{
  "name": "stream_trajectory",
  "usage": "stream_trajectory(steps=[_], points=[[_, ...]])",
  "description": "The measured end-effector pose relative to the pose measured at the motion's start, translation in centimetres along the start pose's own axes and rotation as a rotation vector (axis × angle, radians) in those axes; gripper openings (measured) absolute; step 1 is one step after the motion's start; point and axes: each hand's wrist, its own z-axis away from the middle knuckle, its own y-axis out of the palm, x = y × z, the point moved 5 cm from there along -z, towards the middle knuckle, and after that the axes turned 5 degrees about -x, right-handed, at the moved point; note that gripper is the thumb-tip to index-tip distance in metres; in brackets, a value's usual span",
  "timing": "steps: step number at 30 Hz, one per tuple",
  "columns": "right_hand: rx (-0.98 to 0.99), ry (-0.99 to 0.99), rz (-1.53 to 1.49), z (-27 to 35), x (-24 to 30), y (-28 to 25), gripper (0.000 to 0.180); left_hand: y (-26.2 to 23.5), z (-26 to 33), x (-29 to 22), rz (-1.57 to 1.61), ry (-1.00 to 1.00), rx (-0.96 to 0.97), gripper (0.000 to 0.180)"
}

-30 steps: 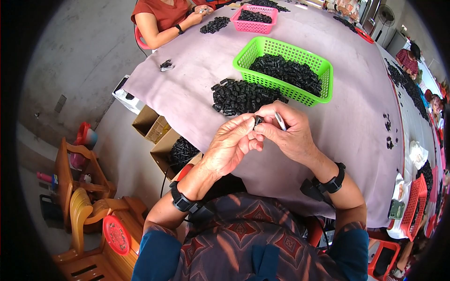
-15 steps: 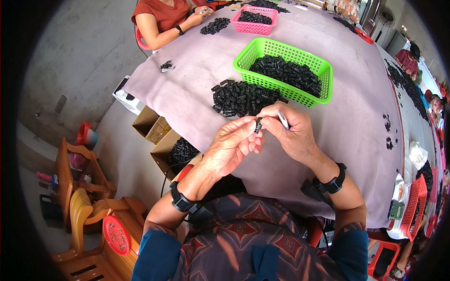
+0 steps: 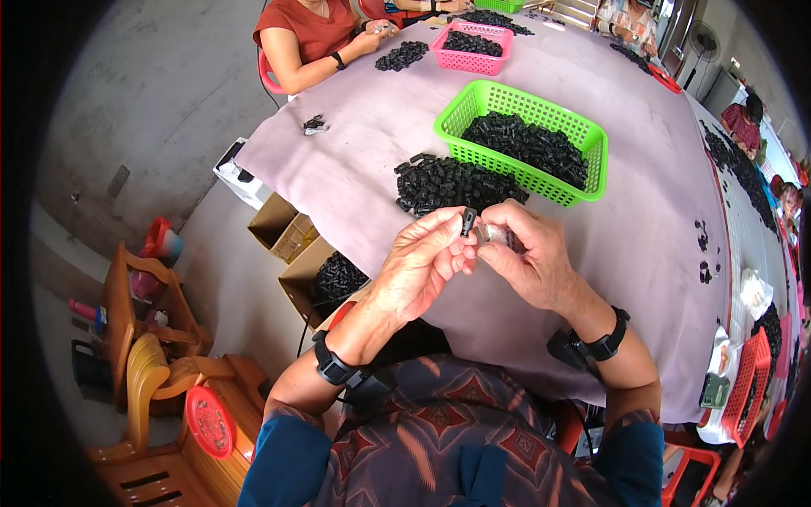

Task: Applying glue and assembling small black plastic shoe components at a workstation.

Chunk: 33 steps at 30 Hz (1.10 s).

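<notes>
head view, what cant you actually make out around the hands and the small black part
- Small black part: too small in the head view to tell its shape; the left hand fingertips cover its lower end.
- Pale piece in the right hand: mostly hidden by the fingers, kind unclear.
- Cardboard box of black parts: partly hidden by the table edge and left forearm.
- Green basket: single pieces blur together.

Pink basket (image 3: 470,52) of black bits way up the far end of the surface (image 3: 642,220), another person in a red top (image 3: 314,34) working beside it. Open cardboard boxes (image 3: 291,245) down on the floor at the left, plus wooden chairs (image 3: 160,372) and a red round stool (image 3: 209,421).
</notes>
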Motion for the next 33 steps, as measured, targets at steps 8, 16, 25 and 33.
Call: stream_trajectory(steps=[8,16,25,33], points=[[0.033,-0.145,0.217,0.06,0.35,0.31,0.012,-0.25,-0.18,-0.13,0.008,0.021,-0.023,0.019],[-0.013,-0.058,0.075,0.12,0.31,0.18,0.013,-0.25,-0.23,0.05,0.011,0.014,-0.020,0.019],[-0.022,-0.078,0.168,0.02,0.14,0.03,0.013,-0.61,-0.13,0.54,0.024,0.004,-0.027,0.020],[-0.001,-0.048,0.194,-0.26,0.25,-0.34,0.014,-0.50,-0.08,0.60,0.004,0.016,-0.058,0.018]])
